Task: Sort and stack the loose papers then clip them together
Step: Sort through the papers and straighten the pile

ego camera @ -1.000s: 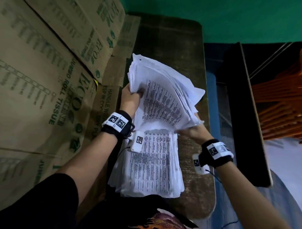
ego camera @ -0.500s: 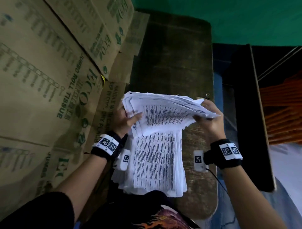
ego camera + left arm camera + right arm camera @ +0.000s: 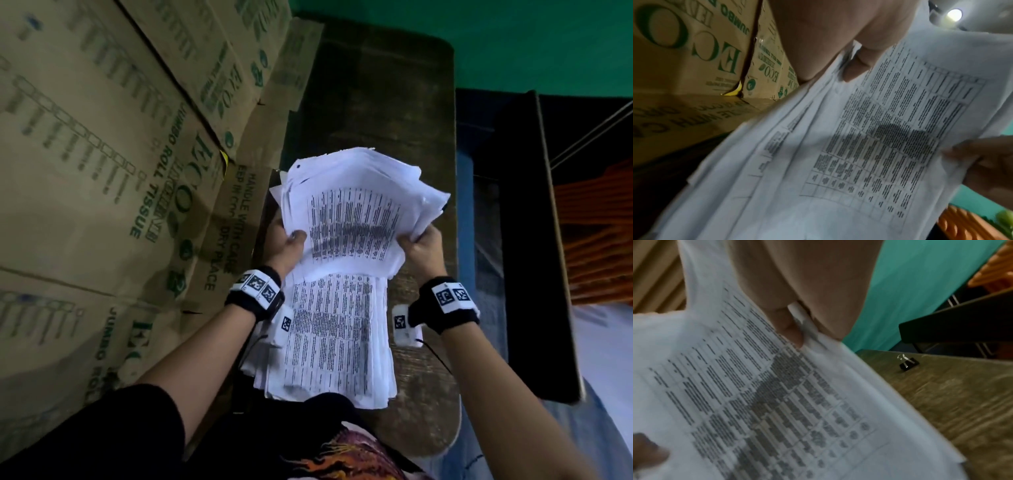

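A person's left hand (image 3: 287, 247) pinches the left edge of a thick bundle of printed papers (image 3: 356, 219), thumb (image 3: 861, 65) pressed on the top sheet and fingers tucked behind, while the right hand (image 3: 422, 249) pinches the bundle's right edge the same way, thumb (image 3: 789, 327) on the printed face. The bundle is held up off the surface between the two hands, its sheets fanned and uneven at the far edge, the top page covered with a dense table of text. Just beneath and nearer the person, a second stack of printed sheets (image 3: 335, 342) lies flat on a worn dark wooden table (image 3: 376, 102), its near end reaching the table's edge. On the table to the right of the raised bundle stands a small black binder clip (image 3: 908, 364), apart from both hands. Stacked brown cardboard cartons (image 3: 102, 171) printed "ECO Jumbo Roll Tissue" in green crowd the left side. A green wall (image 3: 513, 44) rises at the far end, and orange slats (image 3: 599, 233) show at far right.
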Action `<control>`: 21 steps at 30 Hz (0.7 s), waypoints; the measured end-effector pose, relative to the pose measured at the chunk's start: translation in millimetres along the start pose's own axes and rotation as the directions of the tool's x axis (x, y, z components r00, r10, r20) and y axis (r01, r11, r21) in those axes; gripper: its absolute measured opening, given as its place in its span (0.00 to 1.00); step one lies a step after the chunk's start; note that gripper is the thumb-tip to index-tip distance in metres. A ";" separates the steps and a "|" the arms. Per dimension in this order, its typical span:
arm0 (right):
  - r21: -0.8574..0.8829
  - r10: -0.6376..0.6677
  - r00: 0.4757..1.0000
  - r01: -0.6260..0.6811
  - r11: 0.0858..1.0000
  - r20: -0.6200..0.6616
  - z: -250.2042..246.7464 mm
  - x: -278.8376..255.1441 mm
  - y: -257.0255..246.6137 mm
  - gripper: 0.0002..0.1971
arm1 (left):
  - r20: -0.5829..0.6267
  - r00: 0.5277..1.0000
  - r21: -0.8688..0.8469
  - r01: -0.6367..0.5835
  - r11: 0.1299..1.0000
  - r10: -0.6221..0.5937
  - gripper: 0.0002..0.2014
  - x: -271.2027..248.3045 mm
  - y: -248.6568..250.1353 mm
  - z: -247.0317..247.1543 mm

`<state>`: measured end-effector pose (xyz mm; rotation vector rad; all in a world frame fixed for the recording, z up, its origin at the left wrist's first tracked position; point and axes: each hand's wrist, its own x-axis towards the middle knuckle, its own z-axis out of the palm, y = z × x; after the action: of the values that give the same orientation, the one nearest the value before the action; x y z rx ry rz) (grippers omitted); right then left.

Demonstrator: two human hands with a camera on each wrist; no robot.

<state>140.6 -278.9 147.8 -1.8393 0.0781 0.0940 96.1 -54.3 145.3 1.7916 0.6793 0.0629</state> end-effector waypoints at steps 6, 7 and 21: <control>0.093 -0.010 1.000 0.009 0.996 0.007 -10.8 -11.7 -4.7 0.08 | -0.010 0.961 -0.153 -0.273 0.950 0.275 0.23 2.3 -13.3 -14.6; 0.071 -0.014 1.000 0.012 0.997 0.027 -11.8 -13.6 1.0 0.11 | 0.025 0.958 -0.126 -0.280 0.952 0.285 0.27 1.6 -19.4 -15.9; -0.023 -0.019 0.999 0.020 1.000 0.050 -5.3 -8.8 5.1 0.19 | 0.241 0.966 0.125 -0.128 0.984 0.095 0.24 12.1 -24.4 -12.1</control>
<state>131.4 -285.3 145.3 -1.8601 0.0239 0.1275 91.5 -33.9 124.1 1.9336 0.4212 -0.1214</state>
